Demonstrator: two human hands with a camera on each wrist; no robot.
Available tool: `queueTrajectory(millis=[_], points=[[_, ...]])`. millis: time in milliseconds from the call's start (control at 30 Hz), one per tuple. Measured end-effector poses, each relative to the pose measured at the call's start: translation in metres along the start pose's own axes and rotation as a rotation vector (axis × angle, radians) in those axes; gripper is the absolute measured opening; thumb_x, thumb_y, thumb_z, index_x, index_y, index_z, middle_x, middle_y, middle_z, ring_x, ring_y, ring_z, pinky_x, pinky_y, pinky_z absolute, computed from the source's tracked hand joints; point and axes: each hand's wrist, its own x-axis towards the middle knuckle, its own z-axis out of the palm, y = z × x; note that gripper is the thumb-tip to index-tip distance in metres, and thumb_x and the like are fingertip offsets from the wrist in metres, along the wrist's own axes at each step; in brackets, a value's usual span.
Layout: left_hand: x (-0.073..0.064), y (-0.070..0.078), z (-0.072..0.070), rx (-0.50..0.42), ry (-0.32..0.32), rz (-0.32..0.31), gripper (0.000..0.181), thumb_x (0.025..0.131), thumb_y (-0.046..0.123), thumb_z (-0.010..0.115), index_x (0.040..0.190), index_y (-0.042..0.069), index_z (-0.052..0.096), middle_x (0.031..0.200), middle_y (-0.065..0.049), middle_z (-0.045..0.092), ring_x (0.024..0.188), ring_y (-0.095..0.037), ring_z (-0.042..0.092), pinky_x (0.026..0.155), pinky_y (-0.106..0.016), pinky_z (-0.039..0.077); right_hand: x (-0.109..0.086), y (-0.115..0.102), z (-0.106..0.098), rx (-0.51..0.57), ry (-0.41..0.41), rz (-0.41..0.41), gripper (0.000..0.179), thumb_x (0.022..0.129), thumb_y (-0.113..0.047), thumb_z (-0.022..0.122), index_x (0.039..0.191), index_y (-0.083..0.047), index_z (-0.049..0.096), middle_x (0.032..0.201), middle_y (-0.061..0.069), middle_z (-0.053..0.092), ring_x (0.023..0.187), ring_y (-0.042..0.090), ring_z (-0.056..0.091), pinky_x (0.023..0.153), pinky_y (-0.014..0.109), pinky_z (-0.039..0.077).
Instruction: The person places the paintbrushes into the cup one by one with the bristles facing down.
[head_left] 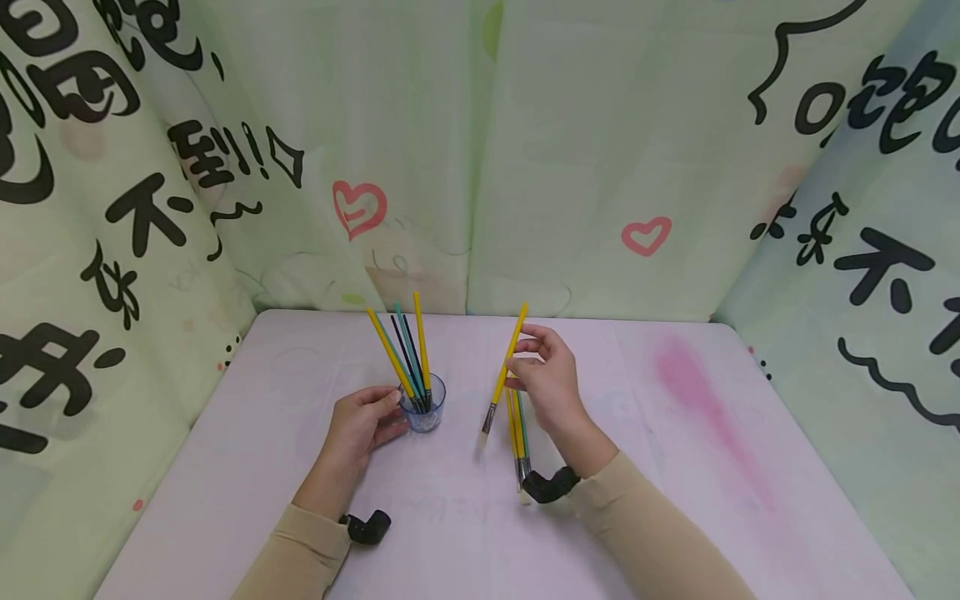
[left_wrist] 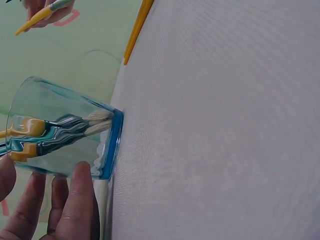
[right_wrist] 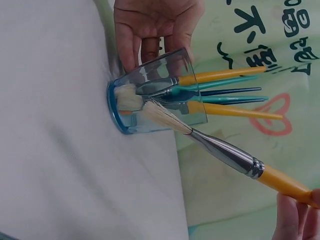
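Note:
A clear glass cup (head_left: 425,421) with a blue base stands on the table, holding several paintbrushes (head_left: 422,346) with yellow, teal and dark handles, bristles down. My left hand (head_left: 363,421) holds the cup by its left side, with fingertips against the glass in the left wrist view. My right hand (head_left: 551,375) pinches a yellow-handled paintbrush (head_left: 505,367) by its handle, bristles pointing down and tilted, to the right of the cup. In the right wrist view, its pale bristles (right_wrist: 162,116) overlap the cup's image; both are apart in the head view.
Below my right hand lie several more brushes (head_left: 519,437), yellow and teal, bristles toward me. A pale cloth covers the table (head_left: 450,533), with a pink stain on the right. Curtains (head_left: 585,150) with hearts and black writing surround the back and sides.

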Motion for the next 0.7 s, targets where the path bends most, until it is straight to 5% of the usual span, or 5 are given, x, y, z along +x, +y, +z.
queueTrajectory(millis=[700], points=[[0.0, 0.0, -0.001, 0.005, 0.003, -0.002, 0.03, 0.104, 0.02, 0.073, 0.129, 0.004, 0.074, 0.118, -0.011, 0.075, 0.101, -0.021, 0.071, 0.094, -0.041, 0.068, -0.002, -0.016, 0.033, 0.127, 0.014, -0.076, 0.049, 0.097, 0.01, 0.067, 0.142, -0.008, 0.055, 0.112, 0.007, 0.059, 0.085, 0.015, 0.07, 0.072, 0.031, 0.07]])
